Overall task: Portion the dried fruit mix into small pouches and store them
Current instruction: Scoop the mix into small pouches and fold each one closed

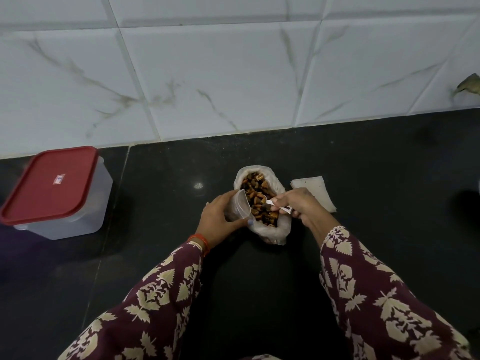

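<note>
- Left hand (220, 219) curls round a small clear pouch (240, 206), mouth held open beside the fruit.
- Right hand (298, 203) pinches a spoon (276, 206) dipped into the dried fruit mix (259, 201), in the open bag (279, 187) between both hands.
- Step in hand: filling, probably. Next: lift the spoonful level, tip it into the pouch.
- Flat pouches (315, 189) lie just beyond the right hand; the red-lidded container (54, 188) stands well left.

Black counter (363, 162); white marbled wall tiles (207, 74); patterned maroon sleeves (376, 294)

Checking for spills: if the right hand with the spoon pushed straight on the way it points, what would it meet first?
Probably the small clear pouch gripped by the left hand, just beyond the spoon; depth unclear.
</note>
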